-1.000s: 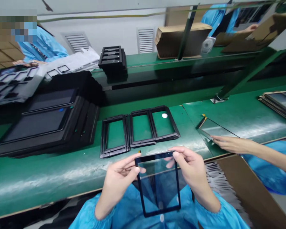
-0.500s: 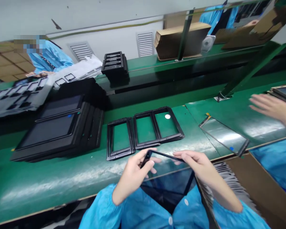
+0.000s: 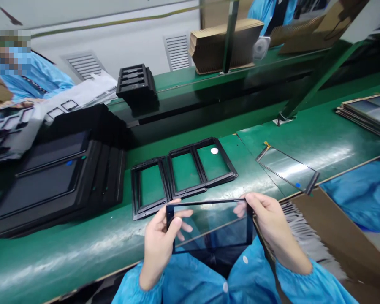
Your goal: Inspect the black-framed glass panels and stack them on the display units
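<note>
Between my hands is a clear glass panel with a black border, like a tablet touch screen, held above the bench's front edge. My left hand grips its left side, thumb in front and fingers showing through the glass. At the upper right corner my right hand pinches the panel, with fingertips visible behind it. Just beyond lie stacked black rectangular frames in several overlapping groups, with a white round spot seen inside the rightmost one. Another glass panel with an orange tab and blue dot lies farther right.
Tall black trays with dark screens are stacked at left. Black holders and cardboard dividers stand on the back shelf. A green post rises at right, near stacked panels. Below is a cardboard box. Co-workers in blue are nearby.
Both my hands have tilted the glass panel up, so its face now shows broadly. A co-worker's hand at the right has left the view. The camera view has shifted a little to the right.
</note>
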`<action>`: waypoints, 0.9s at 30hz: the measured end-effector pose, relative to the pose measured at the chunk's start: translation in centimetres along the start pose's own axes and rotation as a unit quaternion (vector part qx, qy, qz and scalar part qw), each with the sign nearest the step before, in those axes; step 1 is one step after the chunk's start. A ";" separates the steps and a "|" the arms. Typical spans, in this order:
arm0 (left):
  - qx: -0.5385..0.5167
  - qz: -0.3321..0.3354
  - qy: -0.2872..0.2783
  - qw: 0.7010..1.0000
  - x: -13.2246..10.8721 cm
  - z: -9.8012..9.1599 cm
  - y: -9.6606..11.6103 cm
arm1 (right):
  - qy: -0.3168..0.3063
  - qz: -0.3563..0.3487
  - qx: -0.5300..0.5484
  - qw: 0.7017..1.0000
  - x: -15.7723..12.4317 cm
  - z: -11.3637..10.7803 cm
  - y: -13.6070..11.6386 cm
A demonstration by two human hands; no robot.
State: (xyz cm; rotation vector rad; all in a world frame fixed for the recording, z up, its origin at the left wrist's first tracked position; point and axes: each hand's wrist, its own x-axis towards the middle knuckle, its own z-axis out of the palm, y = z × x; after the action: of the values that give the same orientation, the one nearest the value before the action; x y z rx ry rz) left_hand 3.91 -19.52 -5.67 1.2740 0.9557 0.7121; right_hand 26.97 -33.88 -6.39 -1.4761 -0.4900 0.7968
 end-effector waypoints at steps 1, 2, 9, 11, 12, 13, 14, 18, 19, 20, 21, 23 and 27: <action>-0.002 -0.005 0.004 1.000 -0.1 -0.1 -0.2 | 0.010 -0.013 -0.016 1.000 -0.2 0.2 -0.1; -0.005 -0.010 0.007 1.000 -0.1 -0.1 -0.4 | 0.018 -0.023 -0.029 0.999 -0.3 0.4 -0.2; -0.007 -0.006 0.016 1.000 -0.2 -0.4 -1.9 | -0.004 -0.008 0.034 0.999 -0.6 0.8 -0.5; 0.028 0.029 0.013 0.999 0.0 -0.6 -1.8 | -0.021 -0.004 0.035 0.999 -0.9 0.8 -0.7; 0.064 0.067 0.019 0.996 0.1 -0.7 -1.5 | -0.021 -0.006 0.023 1.000 -1.1 0.8 -0.8; 0.115 0.117 0.025 0.986 0.3 -0.8 -1.1 | -0.019 -0.009 0.008 1.000 -1.3 0.8 -0.9; 0.177 0.171 0.023 0.969 0.6 -0.8 -0.4 | -0.018 -0.012 -0.007 1.000 -1.6 0.9 -0.9; 0.372 0.287 -0.144 0.871 1.9 0.0 2.7 | -0.020 -0.014 -0.049 0.998 -2.3 1.2 -0.6; 0.386 0.282 -0.190 0.857 2.2 0.3 3.4 | -0.019 -0.012 -0.055 0.998 -2.4 1.3 -0.5; 0.392 0.274 -0.220 0.851 2.5 0.6 3.8 | -0.017 -0.011 -0.059 0.998 -2.5 1.3 -0.4; 0.394 0.266 -0.235 0.848 2.7 0.9 4.1 | -0.015 -0.010 -0.062 0.998 -2.5 1.3 -0.3; 0.395 0.263 -0.240 0.847 2.9 1.4 4.3 | -0.016 -0.008 -0.063 0.998 -2.7 1.2 -0.3; 0.391 0.287 -0.225 0.845 2.4 1.5 4.0 | -0.026 -0.006 -0.059 0.998 -2.8 1.1 -0.3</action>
State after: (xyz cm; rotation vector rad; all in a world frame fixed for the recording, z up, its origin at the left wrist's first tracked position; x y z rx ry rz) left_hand 6.59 -17.43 -2.17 2.3925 0.4484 0.4156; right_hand 24.36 -35.19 -5.55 -1.5627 -0.5938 0.8104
